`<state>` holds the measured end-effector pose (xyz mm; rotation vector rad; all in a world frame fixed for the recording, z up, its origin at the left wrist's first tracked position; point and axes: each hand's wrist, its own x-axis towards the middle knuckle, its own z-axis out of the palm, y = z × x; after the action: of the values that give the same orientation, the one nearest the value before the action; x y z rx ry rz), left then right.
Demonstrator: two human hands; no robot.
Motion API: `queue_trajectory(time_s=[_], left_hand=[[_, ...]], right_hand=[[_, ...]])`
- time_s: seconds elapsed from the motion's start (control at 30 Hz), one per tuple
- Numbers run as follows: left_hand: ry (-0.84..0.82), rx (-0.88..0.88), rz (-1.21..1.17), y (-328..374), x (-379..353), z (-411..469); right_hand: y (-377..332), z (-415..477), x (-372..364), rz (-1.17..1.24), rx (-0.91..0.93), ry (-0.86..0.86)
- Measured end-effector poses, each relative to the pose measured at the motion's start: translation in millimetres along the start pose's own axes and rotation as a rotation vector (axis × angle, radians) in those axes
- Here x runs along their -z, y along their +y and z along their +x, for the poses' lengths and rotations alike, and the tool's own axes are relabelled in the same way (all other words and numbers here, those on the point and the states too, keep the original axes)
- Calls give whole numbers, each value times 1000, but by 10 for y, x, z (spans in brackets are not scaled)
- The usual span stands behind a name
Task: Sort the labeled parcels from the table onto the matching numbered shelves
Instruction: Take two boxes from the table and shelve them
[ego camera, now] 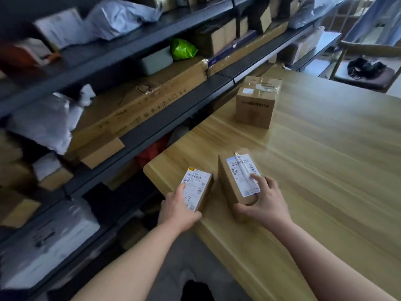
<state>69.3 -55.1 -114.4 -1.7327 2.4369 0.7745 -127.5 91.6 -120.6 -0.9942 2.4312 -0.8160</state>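
Head view: our left hand [176,210] holds the small box [198,183], our right hand [263,203] holds the bigger box [236,177] beside it, at the table [325,170] corner. The shelves [152,135] stand to our left, nearer the left hand.

Both my forearms reach forward, left hand [178,210] curled round the small parcel [196,181], right hand [265,203] clasping the taller parcel [230,181], forefinger laid on its top.

Brown parcels [235,187] (white barcoded labels), pale wood-grain table [325,170], green bag [183,48], dark shelves [152,131]
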Motion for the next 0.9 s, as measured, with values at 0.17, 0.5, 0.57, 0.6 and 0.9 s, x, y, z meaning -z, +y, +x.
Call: queue_trajectory(time_s=[0.17,0.5,0.57,0.6,0.9], left_hand=[[158,67,-33,-451,331,-455],[461,392,-140,-1874,827,-1671],[514,468,-182,-2179,862,-1992],[533,507,-189,-2336,877,-2161],[648,817,-216,-3764,979,-3782]], right_hand=[[-451,-139,-247,-32,224,-114],[-1715,-858,-1056,-49,617,-362],[-1948,-1119,-1263,-51,685,-409],[-2068,-1264,-1370,-59,717,-432],[-3038,-2950,-2328,-80,946,-634]])
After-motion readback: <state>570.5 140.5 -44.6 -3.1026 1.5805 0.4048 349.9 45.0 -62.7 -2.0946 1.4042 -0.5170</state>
